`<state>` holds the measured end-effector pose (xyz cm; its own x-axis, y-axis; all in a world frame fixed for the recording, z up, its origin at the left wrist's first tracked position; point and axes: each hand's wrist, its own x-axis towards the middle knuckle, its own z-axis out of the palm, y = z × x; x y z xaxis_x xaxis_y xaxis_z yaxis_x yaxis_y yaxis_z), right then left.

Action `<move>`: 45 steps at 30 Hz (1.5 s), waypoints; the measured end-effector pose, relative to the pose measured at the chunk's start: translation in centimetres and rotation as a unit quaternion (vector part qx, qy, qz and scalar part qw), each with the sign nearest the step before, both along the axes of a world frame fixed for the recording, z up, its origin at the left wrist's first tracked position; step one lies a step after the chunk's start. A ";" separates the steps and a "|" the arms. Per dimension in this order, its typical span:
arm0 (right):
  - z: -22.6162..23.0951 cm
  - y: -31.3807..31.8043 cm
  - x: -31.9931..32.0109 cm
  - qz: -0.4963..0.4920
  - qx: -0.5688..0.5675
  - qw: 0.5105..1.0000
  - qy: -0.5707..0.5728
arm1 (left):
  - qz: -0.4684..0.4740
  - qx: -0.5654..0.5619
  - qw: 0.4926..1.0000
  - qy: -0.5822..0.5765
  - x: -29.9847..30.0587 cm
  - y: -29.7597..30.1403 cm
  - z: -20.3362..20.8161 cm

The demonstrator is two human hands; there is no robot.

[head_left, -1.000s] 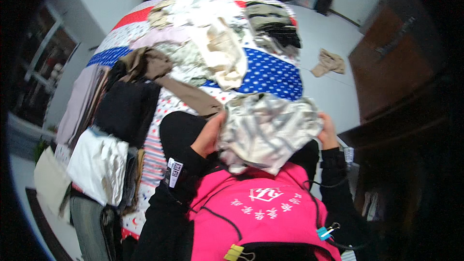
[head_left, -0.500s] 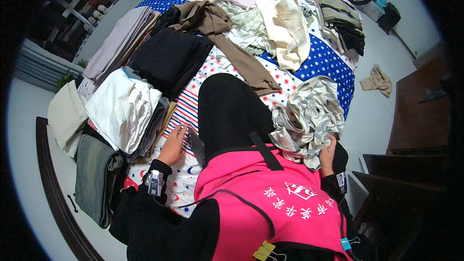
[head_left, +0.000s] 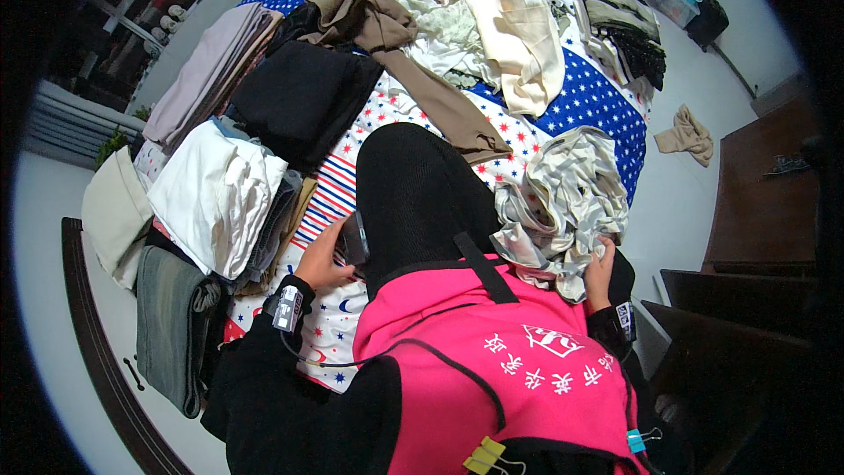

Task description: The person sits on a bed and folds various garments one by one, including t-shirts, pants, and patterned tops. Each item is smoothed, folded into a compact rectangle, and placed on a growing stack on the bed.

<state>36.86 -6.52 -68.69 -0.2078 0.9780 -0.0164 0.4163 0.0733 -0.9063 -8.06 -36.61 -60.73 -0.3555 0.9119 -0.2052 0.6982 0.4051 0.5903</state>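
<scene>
Beside my bent knee, my left hand [head_left: 323,259] is closed round the edge of a dark, flat phone [head_left: 355,239] that stands on its side. Some of its fingers are hidden behind the phone. At the right of my lap lies a crumpled grey-and-white patterned garment [head_left: 567,202]. My right hand [head_left: 600,274] grips the near right edge of that cloth, with the thumb side against the folds. A brown pair of trousers [head_left: 440,110] stretches over the bed just beyond my knee.
Folded stacks stand at left: white clothes [head_left: 215,198], black clothes [head_left: 303,101], lilac clothes [head_left: 207,70] and grey jeans [head_left: 176,325]. Loose pale garments [head_left: 514,44] lie across the patterned bedsheet [head_left: 607,110]. A beige cloth [head_left: 686,136] is on the floor at right.
My left hand has moved from touching the sheet beside the phone to grasping the phone, which has tilted a little upward. My right hand stays on the patterned garment.
</scene>
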 end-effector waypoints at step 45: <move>0.9 -0.6 -0.8 -0.027 -0.005 0.999 0.026 | -0.044 -0.012 0.998 0.044 0.0 0.4 -0.7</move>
<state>36.03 -7.08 -67.80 -0.1548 0.9878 -0.0173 0.3723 0.0421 -0.9272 -8.03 -36.19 -61.41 -0.2920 0.9354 -0.1993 0.7805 0.3535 0.5156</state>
